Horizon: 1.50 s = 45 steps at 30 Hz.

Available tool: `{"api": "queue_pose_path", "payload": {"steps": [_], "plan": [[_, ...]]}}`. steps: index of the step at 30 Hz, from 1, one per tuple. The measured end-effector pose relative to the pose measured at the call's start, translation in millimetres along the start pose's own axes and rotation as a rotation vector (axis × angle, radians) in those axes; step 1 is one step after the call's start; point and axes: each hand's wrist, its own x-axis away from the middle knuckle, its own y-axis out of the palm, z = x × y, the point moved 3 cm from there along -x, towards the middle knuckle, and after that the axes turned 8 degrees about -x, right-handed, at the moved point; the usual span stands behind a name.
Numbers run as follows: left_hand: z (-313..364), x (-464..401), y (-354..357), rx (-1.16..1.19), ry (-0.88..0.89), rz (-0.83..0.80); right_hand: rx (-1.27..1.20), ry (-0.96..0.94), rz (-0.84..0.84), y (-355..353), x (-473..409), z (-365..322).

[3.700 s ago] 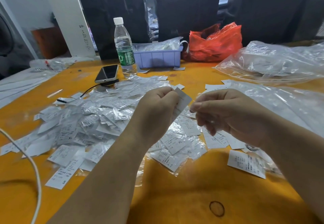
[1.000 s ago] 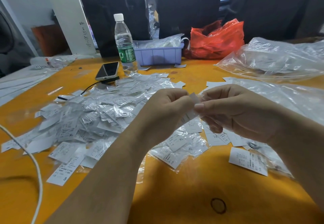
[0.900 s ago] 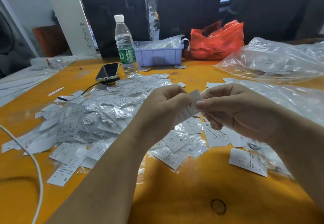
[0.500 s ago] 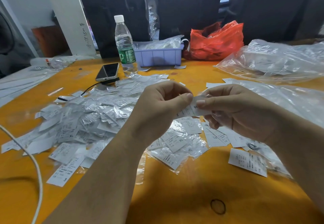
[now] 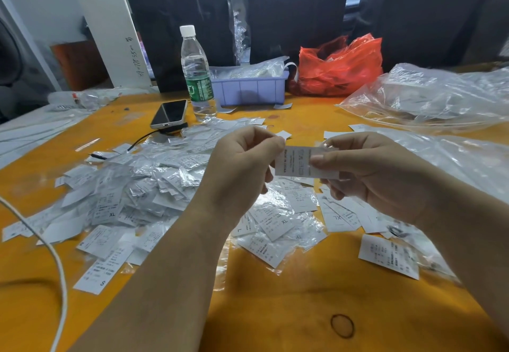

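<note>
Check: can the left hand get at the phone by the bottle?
Probably yes: the phone lies uncovered past the label pile, nothing above it, but the left hand pinches a label and must release it first.

Soft, even light falls from overhead onto the orange table point(image 5: 275, 310), and dull shadows pool near its bottom edge. Glare sparkles off the clear bags point(image 5: 429, 98) and the wrapped labels point(image 5: 154, 180). The backdrop sits dark. Wide-angle bend curves the edges, and print on the held label point(image 5: 294, 163) reads slightly soft.
</note>
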Motion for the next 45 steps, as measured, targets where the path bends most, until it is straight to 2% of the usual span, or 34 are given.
{"api": "queue_pose_path", "payload": {"steps": [8, 15, 21, 26, 36, 45], "plan": [[2, 2, -2, -0.011, 0.079, 0.084, 0.110, 0.025, -0.029, 7, 2, 4], [4, 6, 9, -0.068, 0.120, -0.006, 0.164, 0.019, 0.004, 11, 4, 4], [3, 4, 6, -0.048, 0.056, 0.007, 0.137, 0.003, 0.080, 7, 3, 2], [5, 6, 13, -0.151, 0.111, -0.082, 0.128, -0.018, 0.054, 8, 4, 1], [-1, 4, 15, -0.218, 0.033, -0.167, 0.247, 0.038, 0.091, 8, 4, 6], [-2, 2, 13, -0.165, -0.002, -0.157, 0.069, 0.079, 0.072, 11, 4, 7]]}}
